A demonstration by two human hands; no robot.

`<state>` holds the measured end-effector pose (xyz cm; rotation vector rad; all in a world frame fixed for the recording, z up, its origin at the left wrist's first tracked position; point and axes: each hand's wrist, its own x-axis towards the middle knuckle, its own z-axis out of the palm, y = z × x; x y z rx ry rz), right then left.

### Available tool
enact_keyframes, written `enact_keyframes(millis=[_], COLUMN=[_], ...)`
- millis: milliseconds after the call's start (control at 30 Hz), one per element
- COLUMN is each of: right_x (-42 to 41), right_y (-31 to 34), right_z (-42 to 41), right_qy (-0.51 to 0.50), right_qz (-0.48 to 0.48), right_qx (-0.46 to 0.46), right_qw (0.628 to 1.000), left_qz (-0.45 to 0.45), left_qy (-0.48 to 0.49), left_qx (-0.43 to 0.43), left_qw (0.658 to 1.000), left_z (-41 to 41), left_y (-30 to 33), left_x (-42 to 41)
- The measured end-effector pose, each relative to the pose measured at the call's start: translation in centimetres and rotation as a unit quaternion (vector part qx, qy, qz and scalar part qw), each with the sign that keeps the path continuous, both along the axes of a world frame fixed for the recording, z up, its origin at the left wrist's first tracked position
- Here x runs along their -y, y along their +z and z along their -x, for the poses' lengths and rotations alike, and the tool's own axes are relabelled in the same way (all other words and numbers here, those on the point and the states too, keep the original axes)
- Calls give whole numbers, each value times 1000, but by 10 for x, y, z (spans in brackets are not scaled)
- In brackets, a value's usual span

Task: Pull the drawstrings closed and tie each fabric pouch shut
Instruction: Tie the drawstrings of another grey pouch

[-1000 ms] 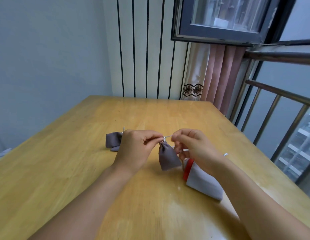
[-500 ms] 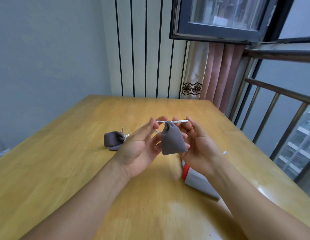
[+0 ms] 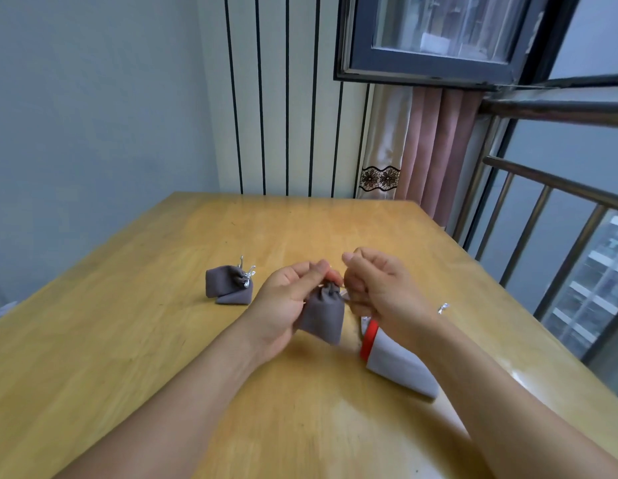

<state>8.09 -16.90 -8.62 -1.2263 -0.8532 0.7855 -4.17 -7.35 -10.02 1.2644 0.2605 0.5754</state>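
A small grey fabric pouch hangs between my hands above the wooden table, its neck gathered tight. My left hand pinches the gathered neck and silver drawstring with thumb and fingers. My right hand has curled fingers around the string on the pouch's right side. Two grey pouches with silver strings lie together on the table to the left. A light grey pouch with a red band lies under my right wrist, partly hidden.
A small silver bit lies on the table right of my right forearm. A metal railing runs along the table's right side, with a curtain and an open window behind. The wall stands beyond the far edge.
The pouch has come down from its raised position. My fingers, spread and straight half a second ago, have curled in around the pouch's neck and string.
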Motion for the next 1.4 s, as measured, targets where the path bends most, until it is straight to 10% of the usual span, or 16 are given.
enact_keyframes(millis=[267, 567, 1067, 1400], right_x=[7, 7, 7, 11], right_y=[-2, -2, -5, 1], right_z=[-7, -17, -17, -16], right_qy=[-1, 98, -69, 26], right_qz=[94, 66, -6, 78], right_qx=[349, 261, 422, 482], right_qw=[932, 958, 904, 873], left_qz=[-68, 96, -179, -348], left_qy=[16, -23, 82, -16], left_qx=[-56, 5, -60, -144], left_qw=[996, 995, 979, 926], left_z=[11, 8, 13, 17], left_y=[0, 1, -3, -6], left_x=[-11, -14, -26, -29])
